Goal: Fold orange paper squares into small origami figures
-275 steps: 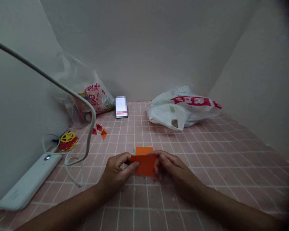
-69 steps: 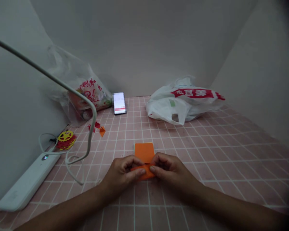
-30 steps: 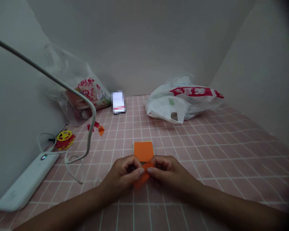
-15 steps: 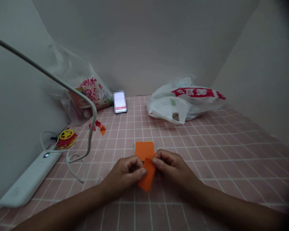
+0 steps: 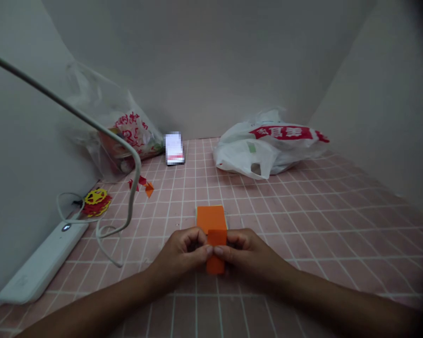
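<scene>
A small folded piece of orange paper (image 5: 216,249) stands upright between my two hands, just above the pink tiled tabletop (image 5: 303,225). My left hand (image 5: 183,256) pinches its left edge with thumb and forefinger. My right hand (image 5: 245,253) pinches the right edge the same way, fingertips almost meeting. Behind the folded piece, a flat stack of orange paper squares (image 5: 210,218) lies on the table.
A white plastic bag with red print (image 5: 268,150) lies at the back right, a clear bag (image 5: 120,136) at the back left, a phone (image 5: 174,149) between them. A white power strip (image 5: 38,267) with cables, red and yellow paper cut-outs (image 5: 96,202) and paper scraps (image 5: 143,185) sit left.
The orange paper was a wider folded rectangle held flat. It has been folded narrower and turned from tilted to upright between my fingers. Both hands stay in the same spot.
</scene>
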Demonstrator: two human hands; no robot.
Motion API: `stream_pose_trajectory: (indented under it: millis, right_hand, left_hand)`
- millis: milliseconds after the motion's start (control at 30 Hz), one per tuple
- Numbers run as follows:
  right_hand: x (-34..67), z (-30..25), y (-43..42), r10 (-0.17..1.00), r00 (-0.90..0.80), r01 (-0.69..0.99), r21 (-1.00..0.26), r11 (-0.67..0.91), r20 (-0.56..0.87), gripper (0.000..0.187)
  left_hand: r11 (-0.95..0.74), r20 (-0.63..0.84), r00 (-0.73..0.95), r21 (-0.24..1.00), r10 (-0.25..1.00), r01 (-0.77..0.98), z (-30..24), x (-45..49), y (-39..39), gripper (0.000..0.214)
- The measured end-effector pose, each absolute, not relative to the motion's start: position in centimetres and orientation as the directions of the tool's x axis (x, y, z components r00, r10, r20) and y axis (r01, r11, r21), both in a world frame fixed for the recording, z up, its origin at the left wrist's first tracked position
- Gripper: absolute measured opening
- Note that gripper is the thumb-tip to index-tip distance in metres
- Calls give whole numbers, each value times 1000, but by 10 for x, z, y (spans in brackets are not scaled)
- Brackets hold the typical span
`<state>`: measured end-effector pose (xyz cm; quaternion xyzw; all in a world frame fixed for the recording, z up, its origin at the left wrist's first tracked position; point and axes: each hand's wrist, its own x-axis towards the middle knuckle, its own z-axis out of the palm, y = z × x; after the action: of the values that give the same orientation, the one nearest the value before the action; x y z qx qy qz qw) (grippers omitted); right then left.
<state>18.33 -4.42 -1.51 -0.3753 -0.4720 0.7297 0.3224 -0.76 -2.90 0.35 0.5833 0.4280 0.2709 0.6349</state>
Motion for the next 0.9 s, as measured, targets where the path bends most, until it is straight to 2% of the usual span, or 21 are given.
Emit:
stream_pose_trajectory:
  millis: [267, 433, 533, 733, 800, 900]
  right_hand:
    - [184, -11, -43, 812, -557, -168, -934, -314, -173, 22]
    - [184, -13, -44, 827, -525, -157, -933, -324, -199, 22]
    - [184, -12, -45, 857, -469, -91, -954, -287, -213, 27]
    - [188, -3, -42, 888, -449, 217, -976, -2, -102, 31]
    - [189, -3, -41, 876, -472, 210, -978, 0, -102, 35]
    - [190, -5, -42, 874, -468, 115, -989, -90, -134, 41]
  left_hand:
    - [192, -202, 459, 979, 865, 69, 6, -8, -33, 26]
    - [178, -178, 446, 983, 877, 43, 5, -8, -31, 28]
    - [178, -182, 457, 983, 871, 53, 4, -9, -29, 24]
    - [158, -189, 480, 982, 857, 103, 5, -10, -26, 18]
    - [178, -200, 457, 980, 867, 91, 5, -10, -26, 21]
    - [216, -220, 401, 975, 889, 54, 5, -10, -28, 23]
